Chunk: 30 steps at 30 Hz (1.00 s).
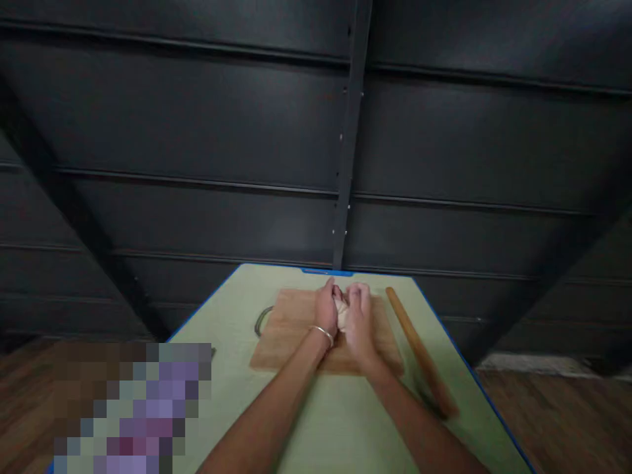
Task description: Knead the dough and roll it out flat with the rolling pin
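Observation:
Both my hands are around a pale lump of dough point(342, 315) over the middle of a wooden cutting board point(289, 329). My left hand point(326, 308), with a bangle at the wrist, is closed against the dough's left side. From the right, my right hand point(359, 316) curls its fingers over the same lump. Part of the dough is hidden behind the fingers. To the right of the board lies a long wooden rolling pin point(417, 342), apart from both hands.
A metal handle point(263, 321) sticks out at the board's left side. The light green table point(320, 434) has a blue edge, and its far end stands near a dark panelled wall point(222, 131). A pixelated patch point(153, 415) covers something at the lower left.

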{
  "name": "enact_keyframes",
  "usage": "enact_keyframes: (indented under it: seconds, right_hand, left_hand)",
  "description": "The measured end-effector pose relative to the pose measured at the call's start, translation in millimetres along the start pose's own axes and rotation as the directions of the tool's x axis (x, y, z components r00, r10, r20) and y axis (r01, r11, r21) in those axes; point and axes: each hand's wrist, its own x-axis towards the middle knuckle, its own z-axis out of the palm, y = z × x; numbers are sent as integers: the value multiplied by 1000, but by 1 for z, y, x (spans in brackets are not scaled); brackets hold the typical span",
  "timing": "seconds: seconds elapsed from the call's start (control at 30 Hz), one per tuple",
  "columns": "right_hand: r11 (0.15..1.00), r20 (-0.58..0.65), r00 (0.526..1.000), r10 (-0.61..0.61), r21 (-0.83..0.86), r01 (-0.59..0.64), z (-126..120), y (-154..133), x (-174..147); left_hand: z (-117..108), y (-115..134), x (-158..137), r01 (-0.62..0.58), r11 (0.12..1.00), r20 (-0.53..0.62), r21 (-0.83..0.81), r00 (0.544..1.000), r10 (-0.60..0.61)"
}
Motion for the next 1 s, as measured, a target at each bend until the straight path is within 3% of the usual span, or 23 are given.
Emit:
enact_keyframes:
  seconds: [0.17, 0.23, 0.4, 0.53, 0.63, 0.8, 1.0]
  right_hand:
    - [955, 144, 964, -225, -162, 247, 2, -5, -8]
    - [933, 161, 956, -245, -231, 278, 0, 1, -6]
    - [853, 315, 910, -269, -360, 377, -7, 11, 0]
    - [726, 421, 881, -214, -536, 432, -5, 10, 4]
    - [634, 490, 861, -135, -625, 455, -4, 7, 6]
    - [549, 536, 842, -56, -688, 475, -13, 2, 0]
    - [540, 544, 839, -20, -700, 467, -20, -1, -9]
  left_hand:
    - [-16, 7, -7, -7, 996, 239, -93, 971, 29]
    - [-22, 4, -6, -30, 1000, 306, -5, 952, 30]
    - [-33, 0, 3, -167, 930, 324, 329, 944, 55]
    - [-41, 8, 13, -242, 876, 361, 416, 929, 85]
    - [-50, 15, 21, -348, 752, 382, 560, 914, 138]
    - [-62, 13, 28, -474, 395, 457, 787, 878, 143]
    - [-61, 6, 29, -466, 316, 449, 827, 884, 129]
